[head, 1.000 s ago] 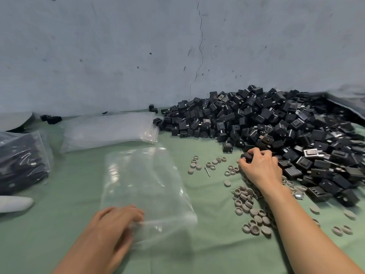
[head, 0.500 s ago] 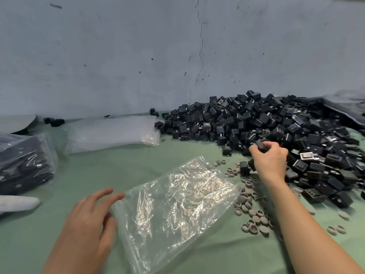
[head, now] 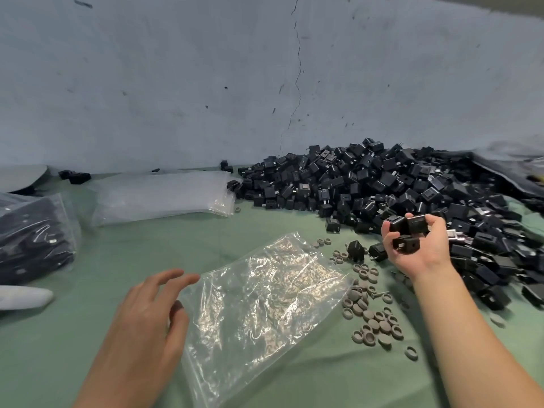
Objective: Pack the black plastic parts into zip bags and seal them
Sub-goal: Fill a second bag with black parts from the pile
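A big heap of black plastic parts [head: 382,184] fills the right of the green table. My right hand [head: 421,248] is turned palm up at the heap's near edge and grips three black parts [head: 407,231]. An empty clear zip bag [head: 259,307] lies flat and crinkled in the middle. My left hand [head: 153,313] hovers with fingers spread at the bag's left edge, thumb close to the plastic; whether it touches is unclear. Two loose black parts [head: 366,250] lie between bag and heap.
Several grey rubber rings [head: 371,316] are scattered right of the bag. A stack of empty clear bags [head: 159,195] lies at the back, a filled bag of black parts [head: 32,237] at the left edge. A white object [head: 23,297] rests below it. The wall stands behind.
My right hand lifted out of the heap and turned palm up with black parts in it. The zip bag swung round to lie diagonally and my left hand released it, fingers now spread.
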Action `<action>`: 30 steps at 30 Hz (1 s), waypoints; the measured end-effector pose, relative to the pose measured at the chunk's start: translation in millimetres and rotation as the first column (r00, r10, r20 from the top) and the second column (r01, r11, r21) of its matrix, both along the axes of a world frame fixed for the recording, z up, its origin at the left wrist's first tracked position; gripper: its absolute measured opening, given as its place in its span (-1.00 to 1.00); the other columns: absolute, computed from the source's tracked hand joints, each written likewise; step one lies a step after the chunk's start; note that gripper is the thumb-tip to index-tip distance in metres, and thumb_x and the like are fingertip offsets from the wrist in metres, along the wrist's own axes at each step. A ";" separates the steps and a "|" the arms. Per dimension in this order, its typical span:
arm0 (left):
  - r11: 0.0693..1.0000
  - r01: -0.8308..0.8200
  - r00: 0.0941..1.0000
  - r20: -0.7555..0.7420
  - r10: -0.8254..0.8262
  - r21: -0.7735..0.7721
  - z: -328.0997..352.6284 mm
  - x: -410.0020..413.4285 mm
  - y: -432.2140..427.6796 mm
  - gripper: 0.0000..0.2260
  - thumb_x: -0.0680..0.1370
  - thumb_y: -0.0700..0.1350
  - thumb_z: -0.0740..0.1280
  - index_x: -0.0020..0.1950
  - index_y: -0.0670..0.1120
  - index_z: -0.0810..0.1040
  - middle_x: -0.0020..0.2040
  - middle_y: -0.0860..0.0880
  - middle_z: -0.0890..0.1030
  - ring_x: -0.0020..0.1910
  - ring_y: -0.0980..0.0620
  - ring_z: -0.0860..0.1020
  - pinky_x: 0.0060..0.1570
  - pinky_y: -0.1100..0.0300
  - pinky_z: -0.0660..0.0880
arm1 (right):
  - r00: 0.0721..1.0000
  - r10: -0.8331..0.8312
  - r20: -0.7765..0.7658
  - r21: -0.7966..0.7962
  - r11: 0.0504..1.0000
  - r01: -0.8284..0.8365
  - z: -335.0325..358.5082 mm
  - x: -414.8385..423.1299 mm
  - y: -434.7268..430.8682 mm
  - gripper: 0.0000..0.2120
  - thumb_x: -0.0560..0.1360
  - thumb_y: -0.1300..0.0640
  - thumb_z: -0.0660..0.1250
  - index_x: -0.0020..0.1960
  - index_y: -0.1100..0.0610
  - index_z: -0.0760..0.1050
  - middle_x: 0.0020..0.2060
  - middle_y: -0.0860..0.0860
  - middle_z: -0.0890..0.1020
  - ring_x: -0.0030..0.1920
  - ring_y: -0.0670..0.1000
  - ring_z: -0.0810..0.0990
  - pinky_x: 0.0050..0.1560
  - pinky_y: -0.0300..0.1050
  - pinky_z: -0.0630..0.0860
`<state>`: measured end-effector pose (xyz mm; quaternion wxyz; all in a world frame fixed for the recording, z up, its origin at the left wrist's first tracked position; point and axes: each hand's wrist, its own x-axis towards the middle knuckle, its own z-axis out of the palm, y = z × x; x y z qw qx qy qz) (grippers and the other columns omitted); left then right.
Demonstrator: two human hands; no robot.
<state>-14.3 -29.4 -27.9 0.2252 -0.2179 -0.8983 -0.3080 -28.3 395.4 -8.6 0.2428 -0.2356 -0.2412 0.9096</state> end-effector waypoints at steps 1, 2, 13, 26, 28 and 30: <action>1.000 0.005 1.000 -0.004 -0.005 -0.001 0.0 -0.3 2.0 -0.65 0.46 -0.19 0.23 0.20 0.01 0.61 0.16 0.03 0.56 0.09 0.08 0.40 0.11 0.00 0.41 | 1.000 0.004 0.013 0.012 1.000 -0.004 -0.3 0.6 1.8 -0.78 0.52 -0.10 0.26 0.02 0.04 0.49 0.19 0.11 0.53 -0.07 0.08 0.65 -0.38 -0.29 0.50; 1.000 0.007 1.000 -0.010 -0.007 0.002 -0.2 -0.7 3.8 -0.66 0.49 -0.21 0.24 0.21 0.02 0.60 0.17 0.04 0.56 0.09 0.09 0.39 0.10 0.00 0.42 | 1.000 0.011 0.022 0.021 1.000 -0.012 -0.9 1.1 3.0 -0.78 0.52 -0.11 0.27 0.00 0.03 0.50 0.19 0.12 0.54 -0.06 0.09 0.66 -0.37 -0.28 0.52; 0.999 0.045 0.999 0.000 -0.045 0.004 -0.3 0.0 20.8 -0.63 0.52 -0.31 0.32 0.23 0.06 0.58 0.18 0.09 0.53 0.14 0.08 0.41 0.13 0.04 0.39 | 0.749 -0.537 0.387 0.921 0.255 -0.294 -8.2 -12.9 -7.1 -0.76 0.48 -0.16 0.29 0.05 -0.06 0.42 0.01 0.03 0.45 -0.10 0.08 0.55 -0.17 -0.01 0.50; 0.999 0.029 0.999 -0.020 -0.029 -0.017 -4.8 -1.6 13.4 -0.66 0.48 -0.21 0.25 0.21 0.04 0.59 0.12 0.09 0.56 0.09 0.07 0.41 0.10 0.04 0.39 | 0.525 -0.736 0.428 0.676 -0.126 -0.727 -47.8 -33.5 -31.4 -0.52 0.58 -0.24 0.00 0.29 0.05 0.39 0.16 0.16 0.38 0.17 0.28 0.42 -0.05 0.06 0.25; 0.999 0.027 1.000 -0.015 -0.027 -0.020 -4.0 -2.2 12.5 -0.64 0.46 -0.18 0.24 0.21 0.04 0.59 0.12 0.10 0.56 0.09 0.08 0.41 0.11 0.05 0.38 | 0.526 -0.748 0.405 0.660 -0.159 -0.734 -48.4 -32.6 -34.0 -0.51 0.57 -0.26 -0.01 0.26 0.05 0.40 0.14 0.15 0.38 0.13 0.26 0.43 -0.07 0.05 0.26; 0.999 0.022 1.000 -0.012 -0.023 -0.024 -3.6 -2.8 11.6 -0.64 0.46 -0.17 0.24 0.21 0.04 0.59 0.11 0.10 0.57 0.09 0.07 0.42 0.11 0.05 0.38 | 0.531 -0.759 0.377 0.648 -0.193 -0.737 -47.2 -31.7 -36.0 -0.50 0.56 -0.27 -0.01 0.23 0.06 0.41 0.11 0.13 0.38 0.09 0.24 0.44 -0.10 0.04 0.28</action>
